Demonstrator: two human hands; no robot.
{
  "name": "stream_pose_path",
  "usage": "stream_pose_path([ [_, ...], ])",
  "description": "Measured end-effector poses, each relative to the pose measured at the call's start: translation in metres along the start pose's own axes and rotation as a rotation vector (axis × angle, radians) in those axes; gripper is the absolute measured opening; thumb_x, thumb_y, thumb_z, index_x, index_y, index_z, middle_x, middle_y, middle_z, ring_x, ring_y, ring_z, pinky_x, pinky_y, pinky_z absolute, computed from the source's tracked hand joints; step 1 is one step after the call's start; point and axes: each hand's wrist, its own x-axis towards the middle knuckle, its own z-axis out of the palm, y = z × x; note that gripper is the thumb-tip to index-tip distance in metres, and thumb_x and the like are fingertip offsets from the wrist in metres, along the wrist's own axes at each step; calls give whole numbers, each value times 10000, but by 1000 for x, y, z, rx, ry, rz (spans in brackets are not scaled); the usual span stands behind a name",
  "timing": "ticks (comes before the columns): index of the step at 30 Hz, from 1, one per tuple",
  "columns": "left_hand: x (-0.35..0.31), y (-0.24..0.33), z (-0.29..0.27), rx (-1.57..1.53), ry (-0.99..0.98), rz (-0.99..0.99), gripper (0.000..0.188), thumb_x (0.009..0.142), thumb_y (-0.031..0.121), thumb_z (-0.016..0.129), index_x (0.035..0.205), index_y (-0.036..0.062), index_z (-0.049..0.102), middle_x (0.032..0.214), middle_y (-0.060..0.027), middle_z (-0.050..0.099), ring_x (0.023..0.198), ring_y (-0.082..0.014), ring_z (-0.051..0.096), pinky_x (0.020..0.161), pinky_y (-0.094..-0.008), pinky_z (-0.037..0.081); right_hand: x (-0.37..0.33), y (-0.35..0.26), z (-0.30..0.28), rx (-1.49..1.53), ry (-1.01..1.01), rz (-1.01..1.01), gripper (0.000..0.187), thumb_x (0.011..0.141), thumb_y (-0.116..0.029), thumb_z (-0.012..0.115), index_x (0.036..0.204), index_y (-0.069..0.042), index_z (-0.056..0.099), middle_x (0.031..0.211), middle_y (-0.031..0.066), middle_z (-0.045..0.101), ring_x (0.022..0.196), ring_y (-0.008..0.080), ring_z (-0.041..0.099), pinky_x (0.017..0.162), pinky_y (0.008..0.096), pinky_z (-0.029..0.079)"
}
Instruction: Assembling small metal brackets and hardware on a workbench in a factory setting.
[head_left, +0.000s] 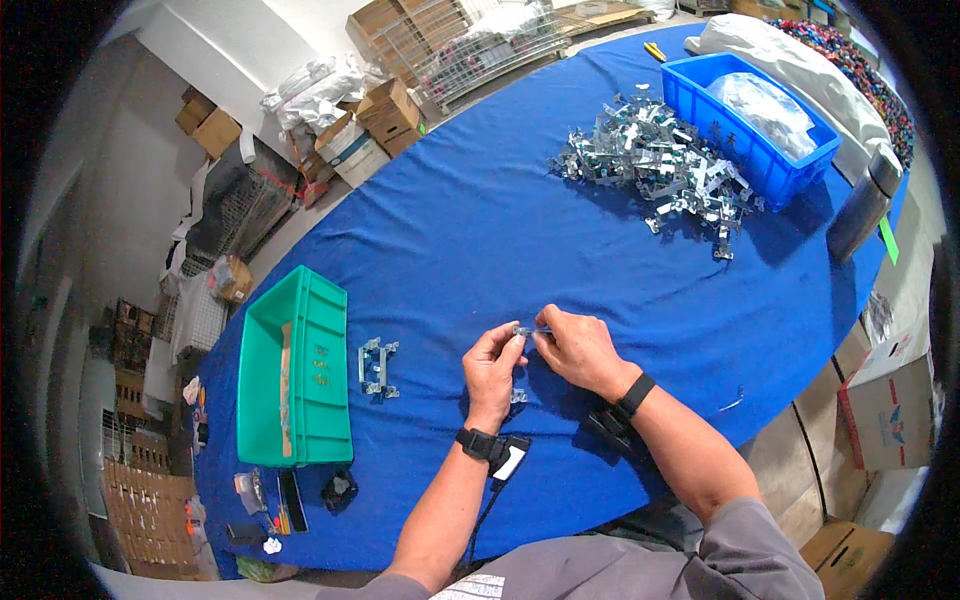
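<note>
Over the middle of the blue-covered table, my left hand (490,375) is closed, pinching one end of a small shiny metal bracket (521,331) between thumb and fingers. My right hand (580,348) is closed too, its fingertips on the thin far end of the piece; they hide much of it. Another metal part (518,397) lies on the cloth just beside my left hand. Farther left, a few similar brackets (378,368) lie together next to a green plastic crate (322,380). A big loose pile of metal brackets (660,165) spreads at the far right.
Behind the pile stands a blue bin (745,150) with clear plastic wrap inside. A steel bottle (865,205) is at the right edge. Near left are a phone (292,502) and small tools. A yellow cutter (655,52) lies at the back; a carton (890,405) stands right of the table.
</note>
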Motion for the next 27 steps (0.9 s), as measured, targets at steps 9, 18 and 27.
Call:
stream_pose_path([
  [9,-1,5,3,-2,8,-17,209,904,46,657,1105,-5,680,974,-63,702,797,-97,642,628,-228,530,0,3,-1,-125,-144,73,225,926,-266,588,870,-52,546,745,166,646,670,391,641,568,500,489],
  [18,0,2,2,-14,-6,-12,209,905,49,658,1104,-10,679,972,-67,702,816,-107,650,641,-233,541,-1,4,0,-131,-101,41,211,898,-230,646,887,-43,547,707,140,639,663,362,637,567,470,477],
  [27,0,2,1,-7,4,-12,214,907,45,652,1111,-15,672,996,-77,701,845,-121,662,658,-245,557,1,2,-1,-20,-73,11,242,932,-273,595,865,-49,533,724,168,650,671,385,649,561,492,496],
])
